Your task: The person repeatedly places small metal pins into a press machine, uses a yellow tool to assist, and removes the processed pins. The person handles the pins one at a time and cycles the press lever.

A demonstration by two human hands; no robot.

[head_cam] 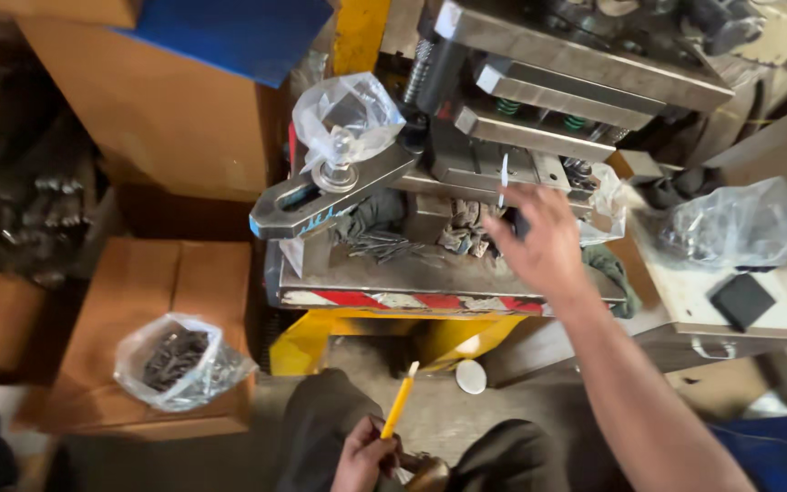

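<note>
Both arms are bare all the way up, no sleeves, no gloves, no watch or rings that I can make out. The right hand (544, 246) and left hand (363, 456) are uncovered too. Legs are in dark olive-brown trousers (321, 419), loose fabric with soft folds at the knees. A bit motion-blurred, so finer detail is hard to tell.

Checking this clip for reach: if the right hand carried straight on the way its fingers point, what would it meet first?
Probably the press's lower die block, just beyond the right hand, which pinches a thin metal strip that points up at it. Depth is unclear, so the gap cannot be judged.
</note>
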